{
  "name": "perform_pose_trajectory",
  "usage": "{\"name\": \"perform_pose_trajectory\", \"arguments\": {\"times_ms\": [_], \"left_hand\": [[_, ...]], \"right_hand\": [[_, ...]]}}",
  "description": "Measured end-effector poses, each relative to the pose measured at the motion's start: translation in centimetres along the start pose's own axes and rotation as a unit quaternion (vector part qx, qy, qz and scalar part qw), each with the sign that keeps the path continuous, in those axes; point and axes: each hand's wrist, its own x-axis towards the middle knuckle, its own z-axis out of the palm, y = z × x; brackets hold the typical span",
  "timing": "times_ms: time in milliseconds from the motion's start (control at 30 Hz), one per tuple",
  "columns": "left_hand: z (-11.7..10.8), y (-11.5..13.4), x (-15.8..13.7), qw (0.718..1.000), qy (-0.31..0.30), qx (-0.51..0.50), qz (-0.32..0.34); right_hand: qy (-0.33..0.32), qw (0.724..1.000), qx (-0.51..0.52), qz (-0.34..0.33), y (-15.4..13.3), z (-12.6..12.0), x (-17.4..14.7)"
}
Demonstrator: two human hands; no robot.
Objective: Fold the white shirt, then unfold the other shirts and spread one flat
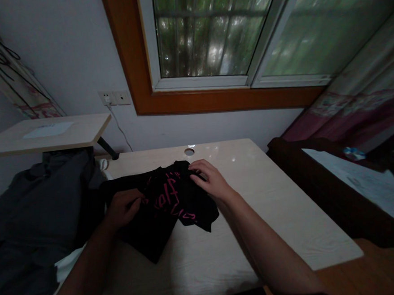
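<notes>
A black shirt (167, 199) with pink lettering lies bunched and partly folded on the pale wooden desk (271, 196). On its left part, my left hand (125, 207) is closed, with thumb and fingers pinching the fabric. My right hand (210, 179) has its fingers bent over the shirt's upper right edge, the thumb a little lower on the cloth. Fabric bunches beneath these fingertips. Part of the shirt's left end runs into other dark cloth, so its border there is hard to make out.
A pile of dark grey clothes (30, 222) fills the left side, below a raised shelf (47, 133) with a paper on it. Behind the desk are a cable hole (189, 152), a wall socket (114, 98) and a window. A dark brown piece of furniture (324, 192) stands right.
</notes>
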Motion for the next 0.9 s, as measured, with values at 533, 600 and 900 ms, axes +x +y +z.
{"name": "perform_pose_trajectory", "arguments": {"times_ms": [533, 600, 900], "left_hand": [[1.5, 0.1, 0.4, 0.981, -0.136, -0.086, -0.105], [1.9, -0.1, 0.3, 0.986, -0.110, -0.066, -0.107], [3.2, -0.6, 0.7, 0.992, -0.021, -0.008, -0.122]], "right_hand": [[0.038, 0.976, -0.211, 0.025, 1.6, 0.7, -1.0], [0.096, 0.972, -0.214, 0.010, 1.6, 0.8, -1.4], [0.205, 0.961, -0.173, -0.065, 1.2, 1.4, -2.2]]}}
